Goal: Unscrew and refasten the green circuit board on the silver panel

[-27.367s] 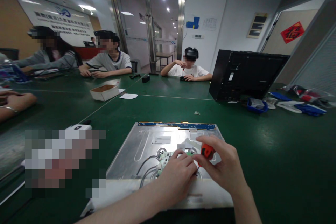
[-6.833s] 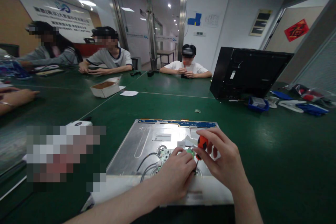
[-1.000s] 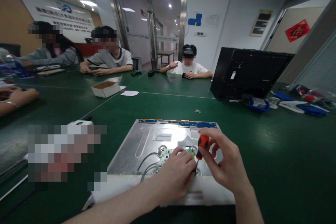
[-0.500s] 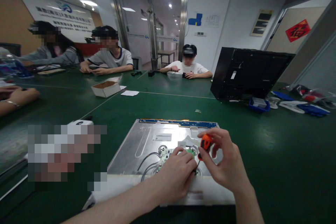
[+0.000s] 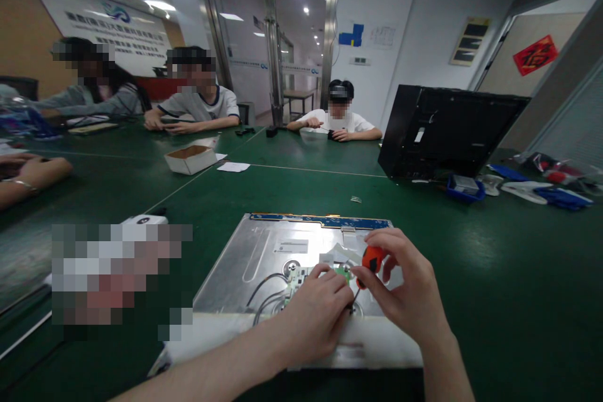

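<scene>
A silver metal panel (image 5: 264, 251) lies flat on the green table in front of me, with a blue strip (image 5: 320, 222) along its far edge. A small green circuit board (image 5: 299, 277) with grey wires (image 5: 264, 289) sits near the panel's near side. My left hand (image 5: 315, 320) rests curled on that board, fingers pressed together over it. My right hand (image 5: 405, 292) pinches an orange-handled screwdriver (image 5: 372, 260), whose dark shaft points down beside my left fingertips.
A black monitor casing (image 5: 443, 132) stands at the right, with a blue tray (image 5: 464, 187) and blue-white items (image 5: 541, 191) beyond. An open cardboard box (image 5: 191, 159) and paper (image 5: 230, 167) lie mid-table. Three people sit across the table; another person's arm (image 5: 28, 173) rests at the left.
My right hand has turned the screwdriver slightly, and its orange handle has tilted a little to the right. My left hand has stayed on the board.
</scene>
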Available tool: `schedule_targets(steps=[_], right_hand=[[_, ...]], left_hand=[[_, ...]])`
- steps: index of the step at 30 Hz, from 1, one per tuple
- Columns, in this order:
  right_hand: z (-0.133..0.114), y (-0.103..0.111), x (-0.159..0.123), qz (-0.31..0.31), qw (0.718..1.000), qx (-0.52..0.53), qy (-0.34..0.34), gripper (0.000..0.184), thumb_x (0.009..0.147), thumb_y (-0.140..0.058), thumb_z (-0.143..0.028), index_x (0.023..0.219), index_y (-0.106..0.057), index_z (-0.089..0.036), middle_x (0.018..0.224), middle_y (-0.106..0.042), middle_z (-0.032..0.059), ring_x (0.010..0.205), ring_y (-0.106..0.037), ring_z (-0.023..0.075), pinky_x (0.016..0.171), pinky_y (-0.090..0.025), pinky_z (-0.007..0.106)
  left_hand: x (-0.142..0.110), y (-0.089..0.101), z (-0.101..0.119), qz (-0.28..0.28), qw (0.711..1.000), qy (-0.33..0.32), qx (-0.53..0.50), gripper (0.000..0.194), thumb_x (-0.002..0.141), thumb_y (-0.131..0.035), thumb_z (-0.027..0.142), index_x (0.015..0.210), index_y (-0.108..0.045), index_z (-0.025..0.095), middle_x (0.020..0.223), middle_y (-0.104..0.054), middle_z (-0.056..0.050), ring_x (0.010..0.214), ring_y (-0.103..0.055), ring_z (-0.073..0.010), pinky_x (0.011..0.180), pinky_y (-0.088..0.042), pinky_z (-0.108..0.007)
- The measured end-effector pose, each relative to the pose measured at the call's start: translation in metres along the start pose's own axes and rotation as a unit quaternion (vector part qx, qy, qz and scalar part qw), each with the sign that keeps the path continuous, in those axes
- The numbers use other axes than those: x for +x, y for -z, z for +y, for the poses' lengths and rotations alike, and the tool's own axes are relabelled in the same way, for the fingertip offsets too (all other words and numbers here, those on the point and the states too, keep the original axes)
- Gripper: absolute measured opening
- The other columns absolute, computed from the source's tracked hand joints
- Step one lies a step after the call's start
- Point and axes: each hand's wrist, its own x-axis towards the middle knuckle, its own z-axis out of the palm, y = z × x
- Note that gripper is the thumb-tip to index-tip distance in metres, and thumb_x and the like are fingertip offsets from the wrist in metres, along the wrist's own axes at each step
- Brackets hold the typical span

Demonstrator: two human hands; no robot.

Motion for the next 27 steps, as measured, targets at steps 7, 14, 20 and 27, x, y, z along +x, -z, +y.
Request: schedule_targets(steps=[7,14,20,27], right_hand=[[-0.0037,0.002,0.0015,-0.021,1.0,-0.004,0.006,0.037,0.087,-0.055,-0.009,0.12,-0.053,-0.027,0.108,-0.061,0.0044,0.065,-0.058,0.01,0.05,-0.047,0.023],[-0.0047,0.0001,-0.001,0.01,0.999,-0.004,-0.031,0.031,0.083,-0.066,-0.018,0.107,-0.048,-0.025,0.089,-0.066,0.0007,0.059,-0.057,0.011,0.049,-0.046,0.024],[-0.0032,-0.0014,-0.0011,0.001,0.998,0.036,-0.046,0.035,0.084,-0.063,-0.015,0.111,-0.044,-0.027,0.1,-0.066,0.0026,0.063,-0.06,0.0112,0.049,-0.047,0.023],[-0.0034,0.0026,0.0009,-0.024,0.999,0.032,-0.004,0.03,0.088,-0.057,-0.014,0.115,-0.053,-0.027,0.111,-0.059,0.0055,0.071,-0.059,0.0123,0.051,-0.048,0.024]], left_hand=[[0.0,-0.0005,-0.0002,-0.002,1.0,0.0,0.006,0.013,0.085,-0.05,0.014,0.095,-0.057,0.018,0.099,-0.064,-0.007,0.093,-0.058,-0.0242,0.095,-0.035,-0.044],[0.0002,0.0023,0.0012,-0.013,1.0,0.007,-0.007,0.019,0.085,-0.05,0.014,0.102,-0.058,0.018,0.105,-0.064,-0.009,0.1,-0.057,-0.0258,0.097,-0.034,-0.046],[-0.0013,0.0006,0.0008,-0.005,1.0,0.003,-0.012,0.016,0.086,-0.048,0.015,0.099,-0.058,0.018,0.104,-0.064,-0.009,0.098,-0.057,-0.0248,0.097,-0.034,-0.046],[0.0,0.0007,0.001,-0.008,1.0,0.008,0.003,0.019,0.086,-0.05,0.014,0.102,-0.057,0.018,0.104,-0.064,-0.008,0.099,-0.058,-0.0254,0.096,-0.035,-0.044]])
